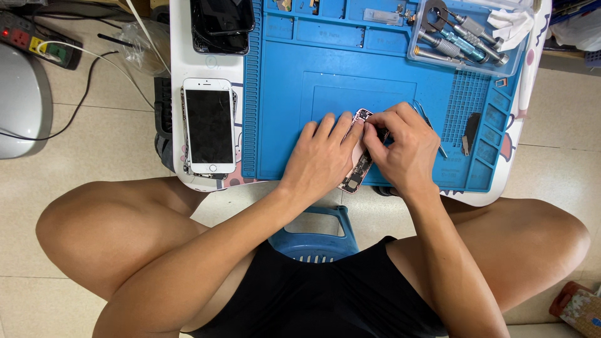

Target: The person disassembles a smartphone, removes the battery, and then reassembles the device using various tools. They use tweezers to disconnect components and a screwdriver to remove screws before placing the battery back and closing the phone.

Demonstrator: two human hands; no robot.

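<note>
Opened pink metal phone chassis (358,164) flat on blue silicone work mat (325,75). Left hand (322,156) pressing it down; right hand (400,147) pinching at upper end. Likely light, rigid, fragile inside; best gripped by edges.

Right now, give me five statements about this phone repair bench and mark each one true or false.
1. Both hands rest on the opened phone on the blue mat. True: the left hand and right hand meet over it.
2. The white phone lies on the blue mat. False: it lies left of the mat, on the white table.
3. The clear tray holds metal tools. True.
4. The white phone's screen is lit. False: it is dark.
5. The tweezers are in the left hand. False: they lie on the mat beside the right hand.
</note>
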